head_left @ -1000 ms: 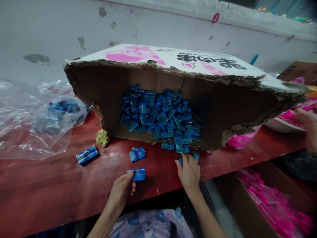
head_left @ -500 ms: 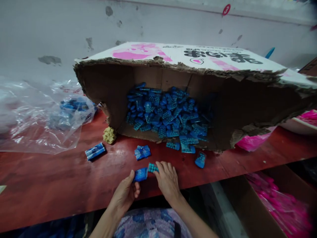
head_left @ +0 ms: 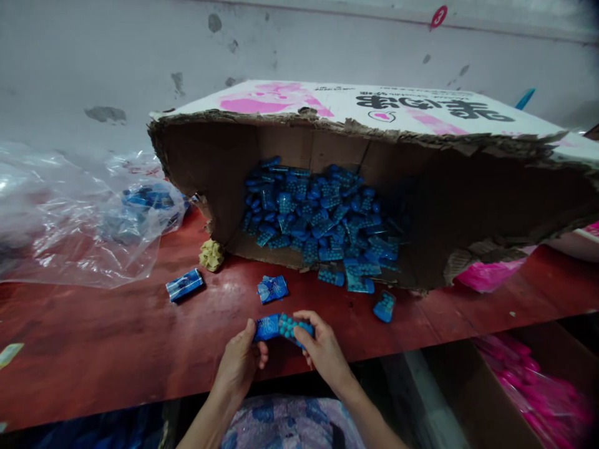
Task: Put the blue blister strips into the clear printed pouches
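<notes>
Your left hand (head_left: pixel 241 362) is pinching a blue packet (head_left: pixel 266 327) while your right hand (head_left: pixel 322 352) is gripping a studded blue piece (head_left: pixel 292 325) against it, just above the red table (head_left: pixel 93 349) edge. Beyond, a torn cardboard box (head_left: pixel 355 156) is spilling more blue pieces (head_left: pixel 322 218)

Table (head_left: pixel 116 349): red, glossy, worn sheen. Box (head_left: pixel 468 206): brown corrugated cardboard, rough torn edges, printed white top. Bag (head_left: pixel 70 218): clear crinkled plastic film. Blue packs (head_left: pixel 327 218): shiny plastic, bumpy blisters. Sleeve (head_left: pixel 267 327): glossy blue.
</notes>
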A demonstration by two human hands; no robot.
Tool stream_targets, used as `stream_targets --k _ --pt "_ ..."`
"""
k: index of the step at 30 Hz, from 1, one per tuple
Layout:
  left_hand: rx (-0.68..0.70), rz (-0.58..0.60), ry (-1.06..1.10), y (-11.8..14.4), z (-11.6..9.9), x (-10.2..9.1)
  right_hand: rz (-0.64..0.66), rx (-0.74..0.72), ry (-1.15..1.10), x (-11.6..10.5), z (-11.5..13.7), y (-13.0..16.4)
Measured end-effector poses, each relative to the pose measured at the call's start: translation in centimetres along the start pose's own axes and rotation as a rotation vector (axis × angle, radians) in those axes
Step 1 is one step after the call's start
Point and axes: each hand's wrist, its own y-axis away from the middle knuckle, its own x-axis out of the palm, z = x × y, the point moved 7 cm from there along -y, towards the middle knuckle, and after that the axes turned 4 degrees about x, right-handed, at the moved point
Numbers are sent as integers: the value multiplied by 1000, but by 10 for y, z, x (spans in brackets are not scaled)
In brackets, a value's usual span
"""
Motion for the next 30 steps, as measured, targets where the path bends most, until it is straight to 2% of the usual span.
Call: stream_targets --k 8,11,15,17,20,24,26,30 --pt "128 35 -205 -7 -12 -6 53 -91 -11 0 2 -6" --pt "175 47 -256 -7 -16 -3 23 -57 -112 3 -6 -8" --pt "94 86 -116 -9 -14 5 -22 0 -229 13 -16 -5" --pt "89 93 -98 -10 -17 6 -56 -24 -233 14 -15 -2" --pt "172 78 -192 -11 -28 3 -50 -35 -244 16 -15 -1" --pt "226 74 -301 -8 -33 0 -1 55 -304 21 -24 -4" --pt "189 65 -230 -6 -28 0 -48 11 -261 20 -24 -3" --pt "51 -1 20 -3 -10 3 -175 -233 -66 15 -6 9"
